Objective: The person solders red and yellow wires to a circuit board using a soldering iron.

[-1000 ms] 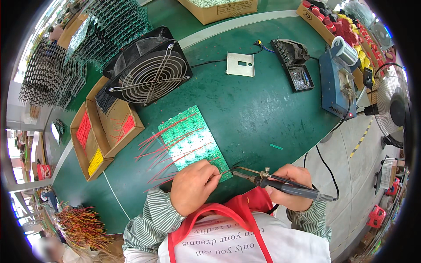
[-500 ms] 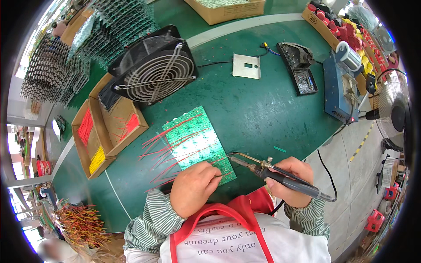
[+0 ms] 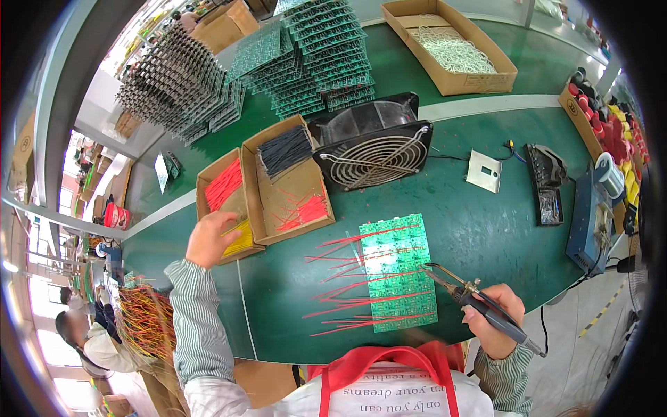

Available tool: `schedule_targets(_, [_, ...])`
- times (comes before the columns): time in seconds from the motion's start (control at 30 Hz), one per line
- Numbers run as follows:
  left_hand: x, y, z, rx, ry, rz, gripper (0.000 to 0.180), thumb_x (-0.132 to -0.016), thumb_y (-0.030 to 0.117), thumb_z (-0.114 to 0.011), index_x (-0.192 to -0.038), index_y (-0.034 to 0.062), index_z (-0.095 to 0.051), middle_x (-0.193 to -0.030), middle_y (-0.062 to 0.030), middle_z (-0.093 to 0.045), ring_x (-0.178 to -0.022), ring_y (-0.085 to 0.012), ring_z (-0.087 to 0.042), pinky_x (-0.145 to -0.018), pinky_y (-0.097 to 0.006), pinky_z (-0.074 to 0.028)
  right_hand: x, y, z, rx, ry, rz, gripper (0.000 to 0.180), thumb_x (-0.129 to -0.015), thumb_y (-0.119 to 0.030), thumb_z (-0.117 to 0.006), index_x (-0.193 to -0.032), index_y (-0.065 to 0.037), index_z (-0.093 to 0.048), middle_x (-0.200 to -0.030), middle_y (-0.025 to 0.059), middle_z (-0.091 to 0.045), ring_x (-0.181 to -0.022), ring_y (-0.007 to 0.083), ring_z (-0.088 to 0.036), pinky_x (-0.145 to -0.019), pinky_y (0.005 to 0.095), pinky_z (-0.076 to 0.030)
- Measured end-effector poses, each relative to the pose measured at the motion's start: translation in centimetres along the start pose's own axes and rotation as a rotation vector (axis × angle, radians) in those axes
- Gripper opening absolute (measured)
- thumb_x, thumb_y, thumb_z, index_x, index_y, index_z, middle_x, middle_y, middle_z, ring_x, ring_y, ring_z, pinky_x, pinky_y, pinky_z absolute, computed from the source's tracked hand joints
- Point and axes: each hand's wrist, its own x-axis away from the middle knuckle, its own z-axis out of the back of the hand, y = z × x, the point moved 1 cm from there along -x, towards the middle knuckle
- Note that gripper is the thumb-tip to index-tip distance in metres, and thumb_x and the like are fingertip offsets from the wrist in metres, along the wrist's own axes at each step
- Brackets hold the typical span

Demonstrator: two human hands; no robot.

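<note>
Right hand [image 3: 495,340] grips soldering iron [image 3: 501,322]; left hand [image 3: 210,240], fingers parted, by yellow wires [image 3: 240,241]; 1 circuit board [image 3: 403,283] between them.

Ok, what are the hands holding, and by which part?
The right hand holds the soldering iron by its dark grey handle. The left hand, open beside the yellow wires, shows nothing held.

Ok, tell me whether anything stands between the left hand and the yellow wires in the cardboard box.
Nothing visible does. The left hand is at the near end of the cardboard box, its fingertips right by the yellow wires; whether they touch, I cannot tell. The red wires lie farther back, out of the way.
</note>
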Motion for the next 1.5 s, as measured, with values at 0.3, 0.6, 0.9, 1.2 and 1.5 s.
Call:
schedule_targets(0.3, [-1.5, -1.7, -1.5, 0.054, -0.278, 0.029, 0.015, -0.077, 0.010, -0.070, -0.084, -0.0021, -0.064, -0.080, -0.0133, -0.062, -0.070, -0.0252, -0.061, -0.068, -0.035, -0.049, -0.7, 0.5, -1.1, 0.010, 0.036, -0.031, 0.023, -0.070, -0.006, -0.075, -0.086, 0.000, -0.058, -0.070, 0.0060, -0.063, -0.060, 0.0083, -0.058, -0.056, 0.0232, -0.046])
schedule_targets(0.6, [-0.8, -1.7, -0.9, 0.085, -0.011, 0.021, 0.016, -0.079, 0.009, -0.067, -0.089, -0.0027, -0.062, -0.081, -0.0148, -0.061, -0.074, -0.0273, -0.061, -0.068, -0.036, -0.049, -1.3, 0.0, -1.7, 0.014, 0.021, -0.027, 0.024, -0.070, -0.006, -0.075, -0.086, 0.000, -0.058, -0.069, 0.0052, -0.062, -0.061, 0.0080, -0.057, -0.056, 0.0231, -0.046])
schedule_targets(0.9, [-2.1, -0.2, 0.6, 0.142, 0.001, -0.027, 0.015, -0.083, 0.006, -0.061, -0.094, -0.0046, -0.060, -0.086, -0.0185, -0.059, -0.081, -0.0349, -0.059, -0.072, -0.040, -0.047, -1.0, 0.1, -1.3, -0.006, 0.043, -0.042, 0.023, -0.071, -0.006, -0.074, -0.086, 0.000, -0.058, -0.069, 0.0041, -0.062, -0.059, 0.0073, -0.055, -0.056, 0.0228, -0.045])
schedule_targets(1.2, [0.0, 6.2, 2.4, -0.565, -0.031, -0.441, 0.009, -0.073, 0.005, -0.060, -0.080, 0.0025, -0.063, -0.077, -0.0123, -0.061, -0.076, -0.0284, -0.061, -0.067, -0.037, -0.051, -0.9, 0.0, -0.7, -0.002, 0.042, -0.043, 0.022, -0.071, -0.005, -0.073, -0.086, -0.001, -0.058, -0.069, 0.0040, -0.062, -0.059, 0.0072, -0.055, -0.056, 0.0231, -0.045])
schedule_targets(1.5, [5.0, 10.4, -4.3, -0.939, -0.342, -0.425, 0.011, -0.066, 0.012, -0.062, -0.074, 0.0044, -0.064, -0.066, -0.0069, -0.058, -0.070, -0.0203, -0.060, -0.049, -0.033, -0.046, -1.2, -0.3, -0.4, 0.018, 0.010, 0.018, 0.022, -0.071, -0.006, -0.074, -0.086, 0.000, -0.059, -0.069, 0.0048, -0.063, -0.059, 0.0077, -0.057, -0.056, 0.0231, -0.046])
